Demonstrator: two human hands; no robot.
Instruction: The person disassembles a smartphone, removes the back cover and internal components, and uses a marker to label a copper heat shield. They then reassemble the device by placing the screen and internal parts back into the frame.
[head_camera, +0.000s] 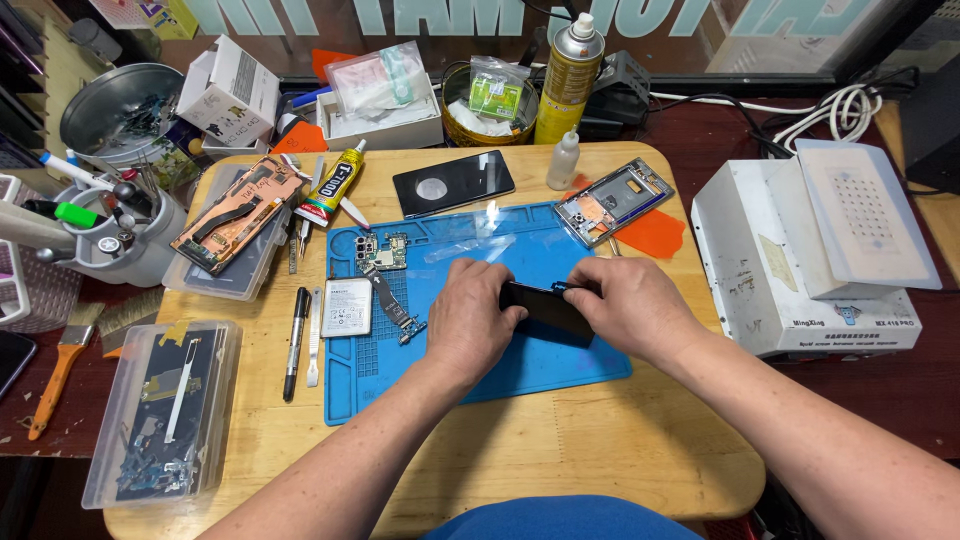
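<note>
The rounded light wooden work table (560, 440) carries a blue silicone repair mat (560, 375), on which both hands work. To the outside of the right hand stands a white box-shaped heating machine (800, 270). Beyond the left hand lie a copper-backed phone frame (238, 212) on a clear plastic case, a flat black glass panel (453, 183), and beyond the right hand a bare metal phone frame (613, 201).

The left hand (475, 320) is closed around one end of a slim black phone body (548, 307), fingers curled over its top edge. The right hand (625, 305) pinches the other end, fingertips pressed together at a small blue piece on the rim. The phone is held just above the mat, between the hands.

Judged from the layout, disassembly looks well advanced: a silver rectangular battery (347, 307), a small green circuit board (382, 253) and a flex strip (395, 308) lie loose beside the left hand. Reassembly appears outstanding.

The phone's face is hidden by the fingers; the blue piece cannot be identified.
</note>
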